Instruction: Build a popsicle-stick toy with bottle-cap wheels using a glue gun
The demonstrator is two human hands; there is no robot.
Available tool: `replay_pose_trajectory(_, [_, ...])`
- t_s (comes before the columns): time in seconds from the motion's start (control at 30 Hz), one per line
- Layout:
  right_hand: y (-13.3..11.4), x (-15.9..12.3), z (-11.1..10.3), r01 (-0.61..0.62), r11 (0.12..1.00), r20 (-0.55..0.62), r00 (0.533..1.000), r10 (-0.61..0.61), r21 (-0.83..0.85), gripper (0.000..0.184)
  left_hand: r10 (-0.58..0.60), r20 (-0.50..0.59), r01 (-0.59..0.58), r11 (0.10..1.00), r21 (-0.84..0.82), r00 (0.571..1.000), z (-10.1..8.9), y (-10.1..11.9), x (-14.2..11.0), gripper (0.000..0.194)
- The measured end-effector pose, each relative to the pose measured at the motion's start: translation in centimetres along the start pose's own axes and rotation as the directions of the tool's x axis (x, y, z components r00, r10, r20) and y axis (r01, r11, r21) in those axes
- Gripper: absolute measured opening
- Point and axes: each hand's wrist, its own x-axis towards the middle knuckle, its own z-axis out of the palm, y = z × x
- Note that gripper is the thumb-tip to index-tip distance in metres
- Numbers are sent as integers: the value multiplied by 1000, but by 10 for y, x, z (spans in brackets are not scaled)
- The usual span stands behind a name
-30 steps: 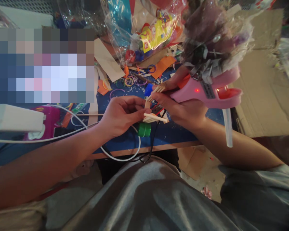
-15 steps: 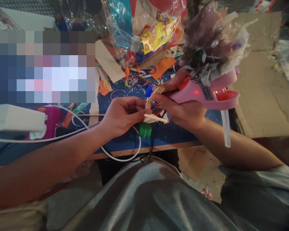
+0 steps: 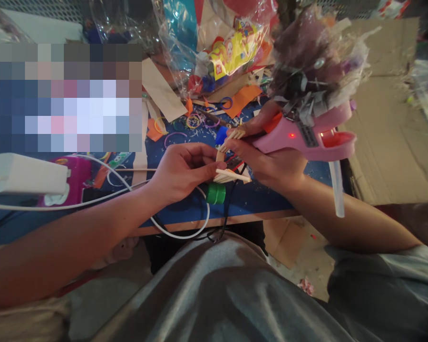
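Between my hands is a small stick model (image 3: 231, 176) made of pale wooden sticks, with a blue bottle cap (image 3: 221, 135) at its far side and a green bottle cap (image 3: 216, 193) at its near side. Thumb and fingers of my left hand (image 3: 185, 171) pinch its left part. My right hand (image 3: 267, 156) is closed on the sticks at its upper right. A pink glue gun (image 3: 306, 137) with a lit red light overlaps my right hand and wrist; how it is supported I cannot tell. A clear glue stick (image 3: 337, 190) hangs from it over my forearm.
Paper strips, orange scraps (image 3: 243, 100) and rubber bands litter the blue table (image 3: 271, 199). A clear plastic bag (image 3: 178, 47) stands behind. At left, a white charger (image 3: 32, 178) sits in a magenta socket block (image 3: 80, 178), its white cable (image 3: 157, 230) looping nearby. Cardboard (image 3: 388, 142) lies right.
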Motion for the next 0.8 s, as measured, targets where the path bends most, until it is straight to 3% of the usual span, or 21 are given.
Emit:
replay_pose_trajectory(0.43, [-2,1,0,5,1000,85,996,-5,4,28,5,-3,-5,999,47,1000,-1,1,1,44])
replay_pose_trajectory(0.63, [-3,1,0,-5,1000,30,1000,5,3,15,1,-9,-1,999,36,1000,0,2,-1,46])
replay_pose_trajectory(0.8, [-8,4,-1,33,999,30,999,-33,11,16,-18,-5,18,999,47,1000,1,3,-1,48])
